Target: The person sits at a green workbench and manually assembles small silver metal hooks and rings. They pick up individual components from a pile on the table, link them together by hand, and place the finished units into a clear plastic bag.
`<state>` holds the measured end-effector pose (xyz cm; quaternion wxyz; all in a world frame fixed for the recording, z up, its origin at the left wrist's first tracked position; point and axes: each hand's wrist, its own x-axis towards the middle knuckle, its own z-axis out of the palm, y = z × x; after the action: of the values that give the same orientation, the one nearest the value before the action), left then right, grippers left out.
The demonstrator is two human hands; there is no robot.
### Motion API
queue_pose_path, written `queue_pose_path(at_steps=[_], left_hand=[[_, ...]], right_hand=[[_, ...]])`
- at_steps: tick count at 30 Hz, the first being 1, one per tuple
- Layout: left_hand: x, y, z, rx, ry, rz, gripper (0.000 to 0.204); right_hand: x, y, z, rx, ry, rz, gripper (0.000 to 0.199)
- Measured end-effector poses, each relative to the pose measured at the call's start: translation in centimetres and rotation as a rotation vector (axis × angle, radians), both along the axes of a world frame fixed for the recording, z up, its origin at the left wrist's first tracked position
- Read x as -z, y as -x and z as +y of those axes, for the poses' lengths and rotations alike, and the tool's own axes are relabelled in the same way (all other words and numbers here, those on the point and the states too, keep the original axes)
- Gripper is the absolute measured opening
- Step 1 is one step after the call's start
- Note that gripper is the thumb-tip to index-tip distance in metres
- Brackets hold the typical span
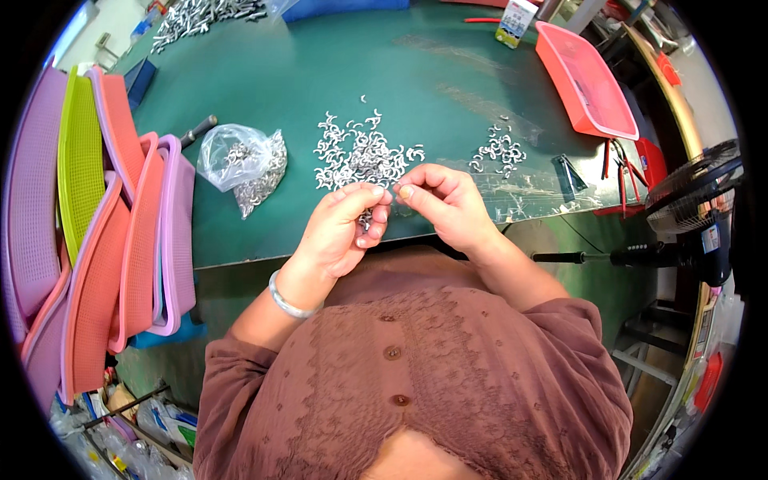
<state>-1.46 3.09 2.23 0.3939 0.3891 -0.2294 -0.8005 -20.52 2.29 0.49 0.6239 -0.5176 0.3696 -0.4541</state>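
Over the table's near edge, my left hand is closed, with a few small silvery crescent-shaped metal pieces showing between its thumb and curled fingers. My right hand meets it from the other side, thumb and forefinger pinched together close to the left fingertips. Whatever sits in that pinch is too small to make out. Just beyond both hands spreads a loose pile of crescent pieces. A smaller scatter of such pieces lies to the right. At the left rests a clear plastic bag partly filled with them.
The green table has scuffed patches. Stacked purple, green and coral plastic baskets crowd the left. A coral tray, a small carton, pliers and a black fan are at the right. Metal parts lie far left.
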Motion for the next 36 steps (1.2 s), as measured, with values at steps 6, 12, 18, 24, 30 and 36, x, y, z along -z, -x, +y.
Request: queue_pose_path(at_steps=[6, 12, 18, 24, 30, 36], left_hand=[[0.2, 0.0, -0.2, -0.011, -0.053, 0.07, 0.016], [1.0, -0.7, -0.2, -0.069, -0.093, 0.126, 0.017], [1.6, -2.5, 0.3, -0.134, -0.102, 0.162, 0.017], [1.6, -3.7, 1.3, -0.17, -0.108, 0.101, 0.015], [2.1, -3.8, 1.8, -0.151, -0.098, 0.135, 0.015], [2.5, -4.0, 2.0, -0.132, -0.067, 0.144, 0.015]], right_hand=[[-0.2, 3.5, -0.8, 0.231, -0.015, -0.121, 0.008], [0.5, 6.3, -1.2, 0.31, -0.02, -0.127, 0.01], [1.9, 9.1, -2.6, 0.652, 0.547, 0.75, 0.004], [0.4, 8.6, -2.6, 0.675, 0.735, 1.019, 0.014], [0.6, 2.2, -0.4, 0.159, 0.86, 0.881, 0.01], [1.6, -1.2, 0.1, 0.087, 0.895, 0.893, 0.008]])
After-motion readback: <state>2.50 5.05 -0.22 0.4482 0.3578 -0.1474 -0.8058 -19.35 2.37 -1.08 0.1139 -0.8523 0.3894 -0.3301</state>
